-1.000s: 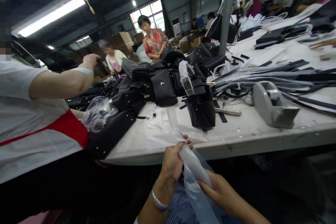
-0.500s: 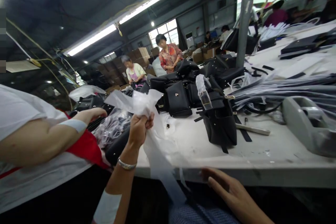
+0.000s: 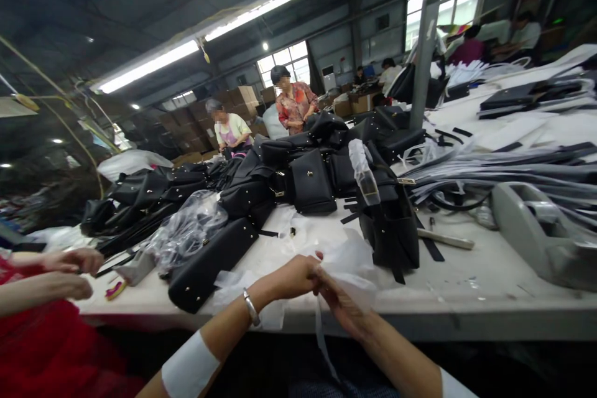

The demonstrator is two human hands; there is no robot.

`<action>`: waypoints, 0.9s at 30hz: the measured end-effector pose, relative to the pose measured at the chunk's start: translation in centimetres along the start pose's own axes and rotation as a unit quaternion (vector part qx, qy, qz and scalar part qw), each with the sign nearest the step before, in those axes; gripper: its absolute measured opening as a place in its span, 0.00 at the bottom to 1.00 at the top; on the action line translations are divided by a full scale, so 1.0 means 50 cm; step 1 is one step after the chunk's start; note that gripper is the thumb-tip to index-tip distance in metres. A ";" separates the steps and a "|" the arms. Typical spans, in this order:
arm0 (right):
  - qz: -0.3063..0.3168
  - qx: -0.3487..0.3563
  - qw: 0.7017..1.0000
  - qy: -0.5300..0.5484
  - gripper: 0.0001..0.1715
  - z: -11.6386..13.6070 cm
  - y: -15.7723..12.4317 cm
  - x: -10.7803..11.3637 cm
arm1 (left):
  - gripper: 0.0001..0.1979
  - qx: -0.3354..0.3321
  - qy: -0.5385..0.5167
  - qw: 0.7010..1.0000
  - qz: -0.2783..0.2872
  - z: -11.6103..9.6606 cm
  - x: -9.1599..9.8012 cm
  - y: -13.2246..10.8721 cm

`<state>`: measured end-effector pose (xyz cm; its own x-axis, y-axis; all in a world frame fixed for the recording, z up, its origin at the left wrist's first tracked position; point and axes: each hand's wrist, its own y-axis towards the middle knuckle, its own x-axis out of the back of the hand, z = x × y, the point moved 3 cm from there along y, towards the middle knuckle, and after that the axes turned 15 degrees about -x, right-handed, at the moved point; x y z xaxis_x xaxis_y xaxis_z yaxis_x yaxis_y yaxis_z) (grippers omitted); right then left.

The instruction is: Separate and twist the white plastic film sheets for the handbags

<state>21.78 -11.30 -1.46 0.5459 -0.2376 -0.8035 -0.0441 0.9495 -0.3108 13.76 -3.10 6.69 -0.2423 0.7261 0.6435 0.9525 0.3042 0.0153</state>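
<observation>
A thin, translucent white sheet [image 3: 349,255] lies bunched at the table's front edge, and a narrow strip of it hangs below. My left hand [image 3: 293,277], with a silver bangle on its wrist, is closed on the sheet. Fingertips touching, my right hand [image 3: 342,305] meets it from the right, closed on the sheet too; what lies between the fingers is partly hidden. Just beyond them stands an open black bag [image 3: 389,230] with a plastic-wrapped handle [image 3: 364,171]. Left of my hands a black bag [image 3: 212,267] lies on its side.
Black bags [image 3: 312,180] are heaped across the back of the white table [image 3: 448,286]. A grey tape dispenser [image 3: 522,224] and a metal bar [image 3: 448,239] are at right, crumpled clear plastic [image 3: 186,230] at left. A co-worker's hands [image 3: 69,270] are at far left.
My left hand has come down and right with the sheet, from raised to table level. My right hand has moved up and left to meet it. The co-worker at left has drawn back.
</observation>
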 end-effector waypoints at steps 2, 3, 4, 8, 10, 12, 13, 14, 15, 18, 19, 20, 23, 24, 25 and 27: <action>-0.016 0.003 0.999 0.043 0.24 0.006 0.027 0.002 | 0.05 0.032 -0.016 0.999 0.010 0.027 -0.015 -0.021; -0.024 0.004 0.998 0.065 0.23 0.010 0.041 0.007 | 0.05 0.052 -0.026 0.998 0.008 0.038 -0.017 -0.033; -0.031 0.007 0.996 0.084 0.21 0.016 0.053 0.013 | 0.06 0.074 -0.039 0.996 0.007 0.047 -0.017 -0.044; -0.035 0.024 0.990 0.136 0.18 0.042 0.080 0.033 | 0.09 0.146 -0.112 0.983 0.013 0.065 -0.015 -0.086; -0.027 0.028 0.989 0.143 0.17 0.053 0.081 0.034 | 0.10 0.164 -0.139 0.976 0.015 0.069 -0.017 -0.099; -0.022 0.036 0.989 0.144 0.17 0.066 0.079 0.031 | 0.10 0.178 -0.147 0.973 0.009 0.076 -0.019 -0.106; -0.022 0.042 0.989 0.143 0.17 0.073 0.079 0.030 | 0.10 0.184 -0.143 0.972 0.002 0.080 -0.018 -0.108; -0.022 0.049 0.989 0.140 0.17 0.082 0.079 0.030 | 0.11 0.189 -0.132 0.973 -0.010 0.085 -0.014 -0.109; -0.023 0.056 0.989 0.136 0.16 0.091 0.081 0.031 | 0.10 0.192 -0.116 0.974 -0.025 0.091 -0.007 -0.108; -0.037 0.067 0.991 0.113 0.14 0.117 0.091 0.040 | 0.05 0.185 -0.050 0.978 -0.077 0.104 0.033 -0.104; -0.046 0.066 0.991 0.103 0.13 0.123 0.093 0.046 | 0.03 0.179 -0.032 0.979 -0.089 0.107 0.050 -0.103; -0.056 0.060 0.992 0.092 0.12 0.126 0.093 0.053 | 0.02 0.173 -0.019 0.980 -0.095 0.109 0.065 -0.101; -0.070 0.011 0.997 0.039 0.12 0.116 0.072 0.070 | 0.03 0.164 -0.014 0.982 -0.095 0.110 0.095 -0.097; -0.071 -0.012 0.997 0.016 0.15 0.108 0.059 0.075 | 0.02 0.164 -0.020 0.982 -0.095 0.109 0.098 -0.095; -0.070 -0.033 0.997 -0.008 0.19 0.098 0.043 0.078 | 0.02 0.165 -0.028 0.981 -0.096 0.107 0.098 -0.094; -0.066 -0.057 0.995 -0.052 0.23 0.078 0.009 0.080 | 0.06 0.166 -0.048 0.980 -0.100 0.101 0.092 -0.091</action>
<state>27.19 -11.03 -2.82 0.6370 -0.3305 -0.6964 -0.0582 0.8802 -0.4710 7.36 1.98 5.72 -0.4489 0.6818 0.5777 0.7758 0.6182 -0.1267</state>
